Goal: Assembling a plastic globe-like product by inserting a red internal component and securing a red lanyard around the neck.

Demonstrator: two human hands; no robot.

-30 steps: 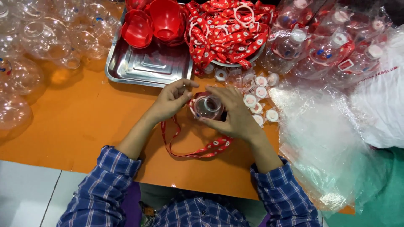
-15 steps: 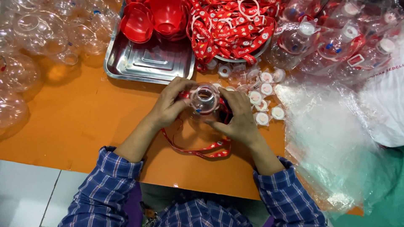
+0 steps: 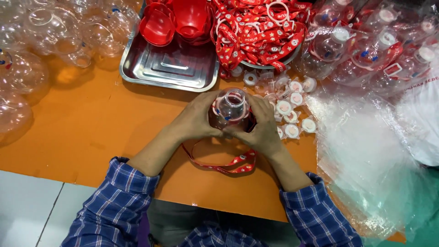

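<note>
1. Orange laminate worktop [image 3: 82, 132] carries everything; its near edge runs along the bottom, partly hidden by the blue plaid sleeves.
2. Crumpled clear plastic bags [image 3: 366, 155] cover the right edge, and what lies beneath is hard to make out.
3. Clear round plastic bottle shells [image 3: 41, 50] crowd the far left corner, cut off by the frame.
4. Shiny steel tray [image 3: 176, 68] sits at the far edge, holding red plastic bowl halves [image 3: 176, 20] that are cut off at the top.
5. Red printed lanyard straps [image 3: 258, 32] are heaped beside the tray, hiding most of their dish.
6. Left hand [image 3: 196, 121] and right hand [image 3: 263, 128] press together around a clear round plastic bottle with an open neck [image 3: 231, 107], near the worktop's middle; its lower body is hidden.
7. One red strap loop [image 3: 224, 164] trails from under the hands toward the near edge.
8. Small white round caps in clear wrappers [image 3: 292, 114] lie just right of the hands.
</note>
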